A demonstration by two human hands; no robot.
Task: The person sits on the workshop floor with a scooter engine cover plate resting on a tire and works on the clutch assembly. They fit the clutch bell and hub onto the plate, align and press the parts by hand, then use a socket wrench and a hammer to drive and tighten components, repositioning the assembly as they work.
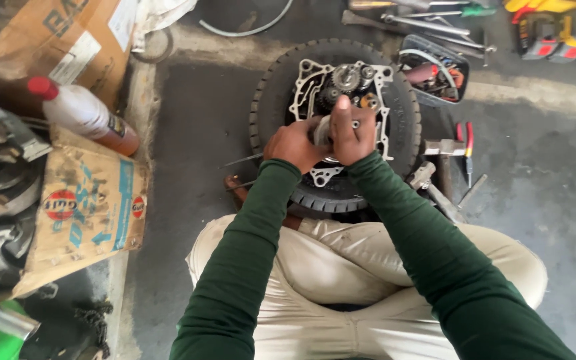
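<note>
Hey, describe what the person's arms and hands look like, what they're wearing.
Both arms are covered by long, close-fitting dark green sleeves that end at the wrists. The left hand and right hand are bare: no gloves, and no rings or watch that I can make out.

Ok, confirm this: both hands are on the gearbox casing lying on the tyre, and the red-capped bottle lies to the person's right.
Wrong on one point. The head view shows the red-capped bottle to the person's left, on the cardboard. The left hand and right hand are indeed on the gearbox casing on the tyre.
</note>
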